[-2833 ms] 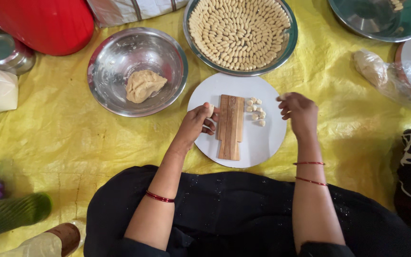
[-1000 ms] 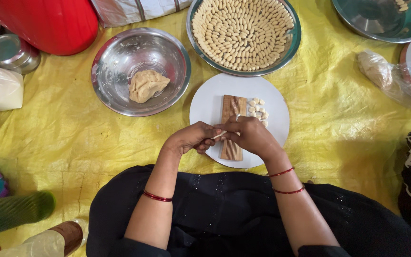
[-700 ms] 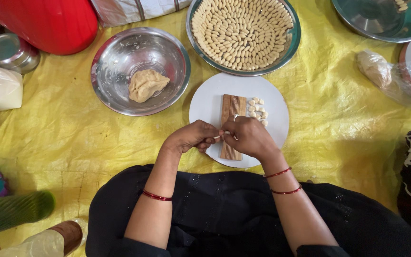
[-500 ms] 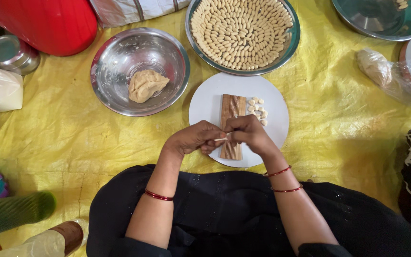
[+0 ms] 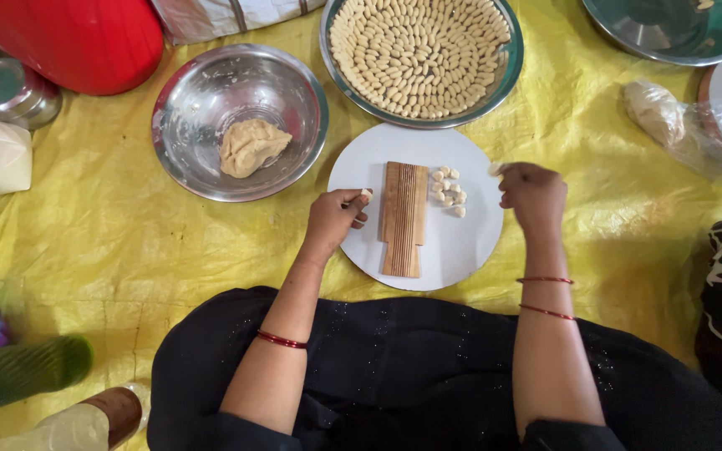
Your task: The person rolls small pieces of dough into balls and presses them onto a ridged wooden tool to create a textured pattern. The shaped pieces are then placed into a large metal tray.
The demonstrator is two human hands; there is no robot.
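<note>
Since half a second ago your hands have parted: left hand [image 5: 333, 219] pinches a dough bit [image 5: 366, 194] beside the ridged board [image 5: 403, 217], right hand [image 5: 533, 194] holds another piece [image 5: 495, 169] toward the filled tray [image 5: 507, 75].

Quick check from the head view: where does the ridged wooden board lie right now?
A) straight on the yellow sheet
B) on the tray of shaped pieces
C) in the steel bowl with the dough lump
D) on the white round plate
D: the ridged wooden board lies flat on the white round plate, between the two hands.

1 head view, straight down, close over lap
</note>
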